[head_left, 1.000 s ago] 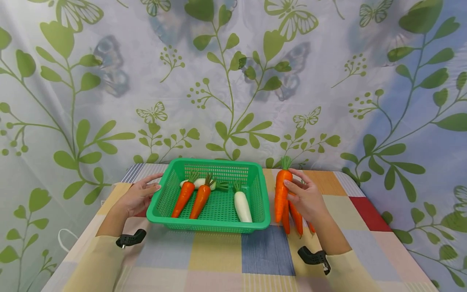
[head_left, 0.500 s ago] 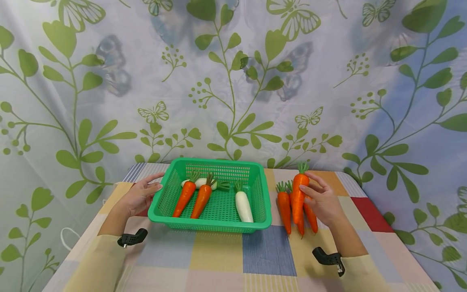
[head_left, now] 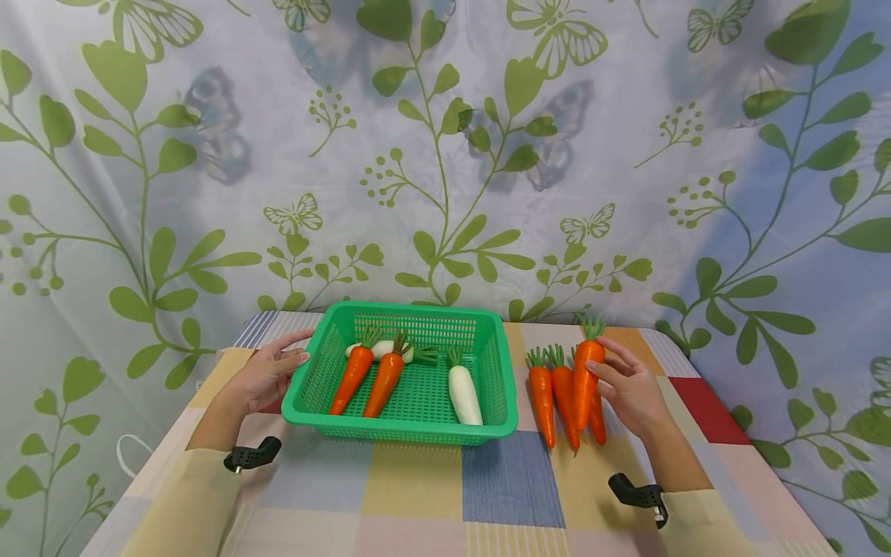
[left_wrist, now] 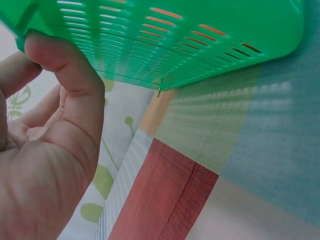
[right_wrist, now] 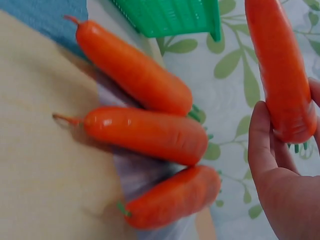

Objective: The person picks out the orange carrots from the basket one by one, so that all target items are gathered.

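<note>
My right hand [head_left: 629, 391] pinches a carrot [head_left: 588, 379] near its leafy top between thumb and fingers, its tip pointing down. In the head view this carrot overlaps the rightmost of three carrots lying side by side on the cloth. The right wrist view shows the held carrot [right_wrist: 282, 70] apart from those three, such as the middle carrot [right_wrist: 147, 132]. My left hand [head_left: 267, 375] is at the left rim of a green plastic basket [head_left: 397, 432], pinching its edge. Inside the basket are two carrots, one of them here [head_left: 384, 383], and two white radishes, one at the right [head_left: 464, 394].
A patchwork cloth [head_left: 411, 495] covers the table. Right behind the table hangs a curtain [head_left: 445, 155] with a leaf and butterfly print. At the table's left edge a white cable [head_left: 125, 452] loops down.
My right hand has carried its carrot rightward from beside the basket, over the lying carrots, and slightly lower, uncovering the other carrots' tops. My left hand and the basket have stayed in place.
</note>
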The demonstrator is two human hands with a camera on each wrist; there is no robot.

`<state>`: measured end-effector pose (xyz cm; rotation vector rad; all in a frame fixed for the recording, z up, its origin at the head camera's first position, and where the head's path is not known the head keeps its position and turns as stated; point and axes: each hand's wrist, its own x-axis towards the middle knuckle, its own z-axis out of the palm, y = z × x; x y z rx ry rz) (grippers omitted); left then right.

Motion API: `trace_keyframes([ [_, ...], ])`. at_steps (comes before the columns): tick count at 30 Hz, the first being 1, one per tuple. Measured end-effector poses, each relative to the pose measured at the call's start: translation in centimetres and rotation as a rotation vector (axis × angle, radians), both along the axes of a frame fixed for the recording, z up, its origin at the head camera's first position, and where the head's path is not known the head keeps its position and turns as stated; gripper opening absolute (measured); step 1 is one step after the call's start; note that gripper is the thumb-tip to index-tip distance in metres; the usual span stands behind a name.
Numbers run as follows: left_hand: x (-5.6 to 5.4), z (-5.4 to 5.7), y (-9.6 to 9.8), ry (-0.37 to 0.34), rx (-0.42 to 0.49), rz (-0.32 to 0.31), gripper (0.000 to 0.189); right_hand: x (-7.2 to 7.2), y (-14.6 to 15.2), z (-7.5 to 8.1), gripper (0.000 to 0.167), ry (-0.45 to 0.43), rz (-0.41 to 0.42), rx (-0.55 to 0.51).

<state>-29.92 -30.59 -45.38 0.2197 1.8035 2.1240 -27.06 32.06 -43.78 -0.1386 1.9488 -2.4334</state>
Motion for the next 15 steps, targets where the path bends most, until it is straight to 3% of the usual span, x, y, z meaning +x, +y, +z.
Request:
trace_keyframes([
  [8,0.2,0.0,0.1,0.005,-0.012,0.004,0.069,-0.4,2.0,-1.2,0.056,0.031,-0.020,-0.052],
  [15,0.3,0.1,0.2,-0.003,-0.037,0.029,0.068,-1.0,4.6,-2.2,0.055,0.011,-0.069,0.035],
])
